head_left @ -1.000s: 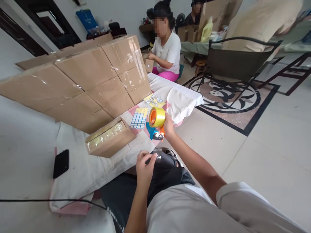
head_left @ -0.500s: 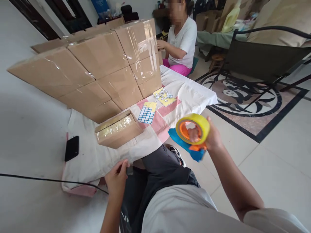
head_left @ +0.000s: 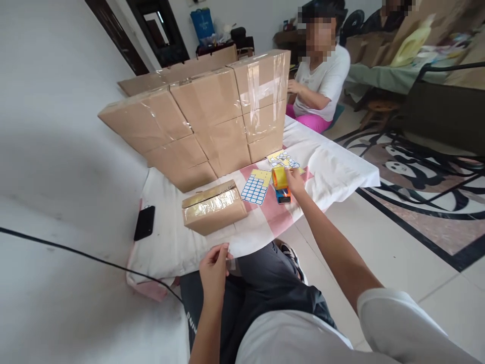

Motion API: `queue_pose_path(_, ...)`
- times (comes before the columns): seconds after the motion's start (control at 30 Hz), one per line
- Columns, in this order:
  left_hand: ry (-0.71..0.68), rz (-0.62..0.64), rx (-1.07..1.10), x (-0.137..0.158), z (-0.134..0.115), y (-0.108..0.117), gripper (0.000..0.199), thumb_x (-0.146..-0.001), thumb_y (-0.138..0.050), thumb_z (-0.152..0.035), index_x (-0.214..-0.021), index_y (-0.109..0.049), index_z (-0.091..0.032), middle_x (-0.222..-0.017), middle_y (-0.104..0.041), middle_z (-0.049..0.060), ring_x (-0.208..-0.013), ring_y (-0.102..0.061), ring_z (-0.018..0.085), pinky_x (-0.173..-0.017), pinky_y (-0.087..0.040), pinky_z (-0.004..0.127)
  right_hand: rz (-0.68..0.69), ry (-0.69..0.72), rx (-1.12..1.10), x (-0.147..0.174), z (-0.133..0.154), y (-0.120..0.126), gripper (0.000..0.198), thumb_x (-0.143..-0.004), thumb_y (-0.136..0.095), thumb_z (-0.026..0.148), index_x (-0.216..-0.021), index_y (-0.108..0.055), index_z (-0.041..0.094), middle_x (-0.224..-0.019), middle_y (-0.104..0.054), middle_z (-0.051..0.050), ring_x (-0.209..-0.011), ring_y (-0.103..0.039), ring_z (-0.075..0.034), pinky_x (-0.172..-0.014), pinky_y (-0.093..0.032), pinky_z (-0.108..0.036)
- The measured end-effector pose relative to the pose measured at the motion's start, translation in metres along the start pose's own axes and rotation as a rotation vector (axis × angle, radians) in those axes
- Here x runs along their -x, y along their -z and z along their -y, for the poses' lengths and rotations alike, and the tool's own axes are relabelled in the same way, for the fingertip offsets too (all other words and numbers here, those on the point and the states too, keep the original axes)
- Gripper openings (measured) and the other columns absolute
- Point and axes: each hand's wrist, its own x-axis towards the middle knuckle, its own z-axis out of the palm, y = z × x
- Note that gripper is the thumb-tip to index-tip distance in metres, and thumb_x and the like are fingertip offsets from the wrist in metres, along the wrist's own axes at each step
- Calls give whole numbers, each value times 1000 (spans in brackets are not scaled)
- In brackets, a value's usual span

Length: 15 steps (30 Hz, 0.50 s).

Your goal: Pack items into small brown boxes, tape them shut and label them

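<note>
My right hand (head_left: 294, 181) grips a tape dispenser (head_left: 281, 185) with a yellow roll and a blue and orange body, low over the cloth by the sticker sheets. Pinched between the thumb and fingers of my left hand (head_left: 215, 263) is a short strip of clear tape (head_left: 233, 264), hanging at the table's near edge. In front of that hand lies a small cardboard box (head_left: 215, 215) with shiny tape along its top. A yellow sheet with blue-edged labels (head_left: 255, 189) lies right of the box; another patterned sheet (head_left: 282, 159) is behind the dispenser.
Stacked, taped cardboard boxes (head_left: 212, 108) form a wall across the table. A black phone (head_left: 144, 223) lies at the left, near a hanging black cable (head_left: 94, 259). Across the table sits a person in a white shirt (head_left: 326, 71). A dark chair (head_left: 443, 111) stands at the right.
My right hand has carried the tape dispenser from beside the table forward to the sticker sheets. My left hand keeps its pinch on the strip. The camera view has shifted.
</note>
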Motion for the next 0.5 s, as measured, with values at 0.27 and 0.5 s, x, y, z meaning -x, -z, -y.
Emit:
queue_pose_path(0.27,30,29,15,-6,-9,-6,45,-75,-72,-59,-83,-73,-15,-58,-61,-3,-36,-38,5,-33,-31,20,680,618,119,157,2,-24,36,-84,-73,41,-114,-65,22,-107,-60,-7,-99,-59,-22,-88,-49,-37)
queue_pose_path(0.5,29,52,-2,1,-6,-12,47,-77,-69,-60,-86,-75,-14,-61,-64,0,-37,-42,7,-34,-36,21,655,699,96,196,24,-61,5,-92,-64,24,-91,-69,23,-87,-62,-5,-89,-59,-21,-82,-50,-38)
